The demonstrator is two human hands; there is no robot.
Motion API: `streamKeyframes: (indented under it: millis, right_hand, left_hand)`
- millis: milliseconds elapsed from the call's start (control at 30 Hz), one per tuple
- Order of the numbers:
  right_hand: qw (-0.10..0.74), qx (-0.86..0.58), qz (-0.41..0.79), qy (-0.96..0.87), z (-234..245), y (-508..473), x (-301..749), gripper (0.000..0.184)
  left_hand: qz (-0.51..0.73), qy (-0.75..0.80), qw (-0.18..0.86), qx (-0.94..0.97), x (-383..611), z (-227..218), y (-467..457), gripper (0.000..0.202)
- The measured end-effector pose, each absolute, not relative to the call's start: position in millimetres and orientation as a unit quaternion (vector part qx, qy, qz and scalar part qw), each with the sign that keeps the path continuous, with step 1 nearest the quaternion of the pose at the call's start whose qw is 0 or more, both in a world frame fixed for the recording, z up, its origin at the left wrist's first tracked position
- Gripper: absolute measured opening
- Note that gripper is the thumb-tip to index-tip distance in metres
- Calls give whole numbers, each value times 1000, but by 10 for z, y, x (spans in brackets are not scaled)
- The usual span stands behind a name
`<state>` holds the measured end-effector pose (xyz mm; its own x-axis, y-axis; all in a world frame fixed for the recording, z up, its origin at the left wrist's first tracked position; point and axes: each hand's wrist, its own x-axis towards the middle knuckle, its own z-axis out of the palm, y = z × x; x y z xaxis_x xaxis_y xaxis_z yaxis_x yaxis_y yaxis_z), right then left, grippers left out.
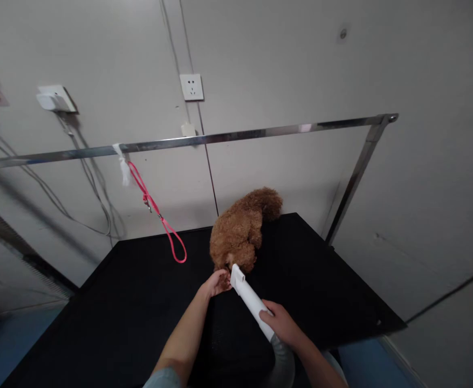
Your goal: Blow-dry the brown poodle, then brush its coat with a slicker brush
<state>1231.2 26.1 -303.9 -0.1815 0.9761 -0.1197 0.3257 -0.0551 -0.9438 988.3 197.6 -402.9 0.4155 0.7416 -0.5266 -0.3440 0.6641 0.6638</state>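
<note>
A curly brown dog, poodle-like, is on the black grooming table near its back edge. My left hand is at the near end of the dog, fingers curled round a bit of its brown fur; which part of the body this is, I cannot make out. Wrapped round the white tube of a pet dryer nozzle is my right hand. The nozzle's flat tip points at the dog, close beside my left fingers. A grey flexible hose runs from its lower end out of view.
A metal bar spans above the table, joined to a post at right. From it hangs a pink loop leash beside a white tie. Behind are the wall, a socket and a plugged-in adapter with cables.
</note>
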Motion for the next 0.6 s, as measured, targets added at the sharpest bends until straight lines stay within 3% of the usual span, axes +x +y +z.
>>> streamKeyframes:
  millis: [267,600]
  right_hand:
    - [323,-569,453,-605,-3032,231,12349,27]
    - [295,-563,432,-639,-3144,194,12292,32]
  left_hand:
    - [356,437,791,240,9913,-4056,1955,16]
    - [441,535,675,255,10022,-4021,1888,29]
